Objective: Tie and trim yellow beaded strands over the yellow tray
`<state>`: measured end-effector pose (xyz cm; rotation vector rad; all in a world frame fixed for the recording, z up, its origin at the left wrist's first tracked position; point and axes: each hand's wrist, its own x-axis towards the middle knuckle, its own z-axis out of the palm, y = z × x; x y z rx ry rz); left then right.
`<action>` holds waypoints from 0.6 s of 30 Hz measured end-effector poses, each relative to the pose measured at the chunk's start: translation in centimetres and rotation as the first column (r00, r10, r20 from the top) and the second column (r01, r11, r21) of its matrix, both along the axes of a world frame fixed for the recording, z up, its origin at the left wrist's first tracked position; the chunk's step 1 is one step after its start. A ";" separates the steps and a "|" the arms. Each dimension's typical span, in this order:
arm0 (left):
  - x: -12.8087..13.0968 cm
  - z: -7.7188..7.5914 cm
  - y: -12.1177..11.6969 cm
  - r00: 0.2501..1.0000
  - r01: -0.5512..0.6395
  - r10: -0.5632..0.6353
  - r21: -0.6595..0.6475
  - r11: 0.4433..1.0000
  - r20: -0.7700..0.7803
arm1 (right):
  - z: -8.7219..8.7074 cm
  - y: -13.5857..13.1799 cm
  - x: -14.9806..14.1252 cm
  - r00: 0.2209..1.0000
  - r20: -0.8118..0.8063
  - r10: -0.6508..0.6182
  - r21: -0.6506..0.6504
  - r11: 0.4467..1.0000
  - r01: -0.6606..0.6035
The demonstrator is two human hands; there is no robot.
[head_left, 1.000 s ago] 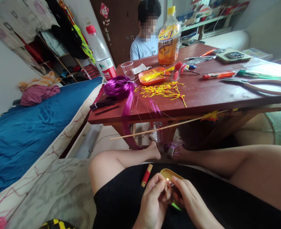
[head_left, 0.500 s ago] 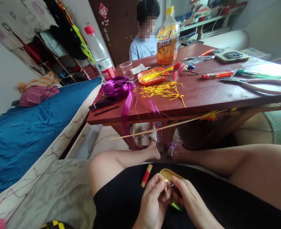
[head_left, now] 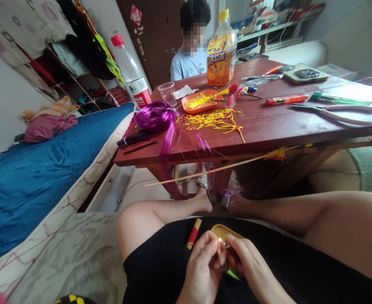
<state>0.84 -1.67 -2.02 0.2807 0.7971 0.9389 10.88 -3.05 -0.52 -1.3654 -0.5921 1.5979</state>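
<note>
While a flame is burning this close to fingertips, somebody is risking a singe

Because what looks like that little flame is glowing right between the two hands, low over the black cloth, I'm getting a bit nervous. The left hand is pinching a tiny piece between thumb and forefinger; its tip is sitting by the glow, but the rest is hiding in the fingers, so I'm not able to tell what it is. The right hand is gripping what I'm taking for a lighter, thumb resting near its metal top, other fingers curling underneath.

My guess: if heat is running along that short piece, the left fingertips are scorching first, since they're sitting almost on the flame. The right thumb is risking a burn too if the metal is warming up. Anyone flinching is maybe dropping something hot.

Just beneath, a yellow tray is lying partly hidden by the hands, but black cloth is showing around it, so anything missing the tray is probably marking fabric. A red-and-tan tube is lying near the tray.

Further out, a thin stick is poking along below the edge of the red table, and purple strands are dangling over that edge. They're hanging well apart from the flame, but loose fibre is likely catching fast if the lighter is wandering forward.
</note>
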 end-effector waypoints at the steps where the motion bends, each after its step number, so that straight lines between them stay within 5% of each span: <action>1: 0.0 0.0 0.0 1.000 0.002 -0.002 0.000 1.000 0.001 | -0.1 0.0 0.0 1.000 0.004 0.008 0.000 1.000 -0.008; 18: -0.1 -0.2 0.0 1.000 0.011 -0.011 0.014 1.000 0.011 | -0.8 -0.2 -0.2 0.998 0.047 -0.032 -0.027 0.999 0.034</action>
